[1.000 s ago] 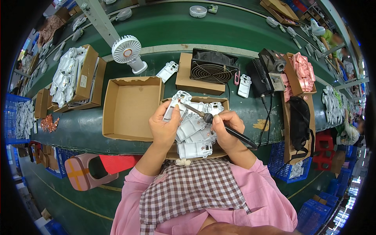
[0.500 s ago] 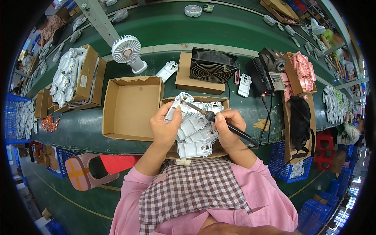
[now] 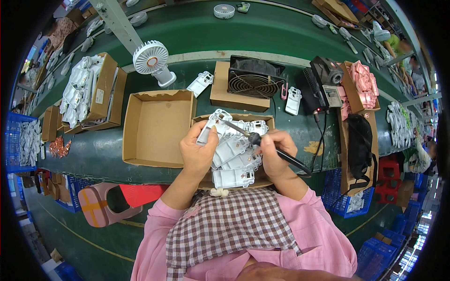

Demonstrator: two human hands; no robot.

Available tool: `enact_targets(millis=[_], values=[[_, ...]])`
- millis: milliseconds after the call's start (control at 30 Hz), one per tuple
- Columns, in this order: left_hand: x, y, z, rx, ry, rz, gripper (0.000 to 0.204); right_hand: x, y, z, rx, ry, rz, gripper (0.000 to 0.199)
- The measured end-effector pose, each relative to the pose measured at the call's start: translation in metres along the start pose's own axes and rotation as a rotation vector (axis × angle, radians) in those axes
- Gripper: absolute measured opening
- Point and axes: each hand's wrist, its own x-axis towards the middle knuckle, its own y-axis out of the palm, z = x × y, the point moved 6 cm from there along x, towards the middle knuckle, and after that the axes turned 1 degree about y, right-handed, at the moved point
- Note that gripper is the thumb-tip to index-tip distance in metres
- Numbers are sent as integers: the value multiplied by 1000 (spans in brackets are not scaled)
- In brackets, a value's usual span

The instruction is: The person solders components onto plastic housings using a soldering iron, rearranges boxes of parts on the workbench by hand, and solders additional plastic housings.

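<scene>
White plastic casing (image 3: 217,117), pinched between the left hand's (image 3: 196,149) thumb and fingers, over a cardboard box (image 3: 263,119) of similar casings (image 3: 229,153); right hand (image 3: 276,151) curled round a soldering iron (image 3: 253,137), tip close by. Slipping might scorch plastic or thumb.

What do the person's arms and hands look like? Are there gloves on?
No gloves: the left hand and right hand are both bare. Loose, plain pink sleeves cover the upper parts of the arms, and the forearms below them are bare too.
</scene>
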Motion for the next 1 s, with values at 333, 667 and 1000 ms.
enact_targets(millis=[333,667,1000], values=[[-47,-40,-48,1055,111,220,32,4,-17,-9,213,-17,-107,9],[-67,-53,15,915,-130,430,33,-5,-28,-1,320,-58,-180,11],[-39,-89,-78,758,-185,508,31,8,-151,40,120,-144,-673,16]])
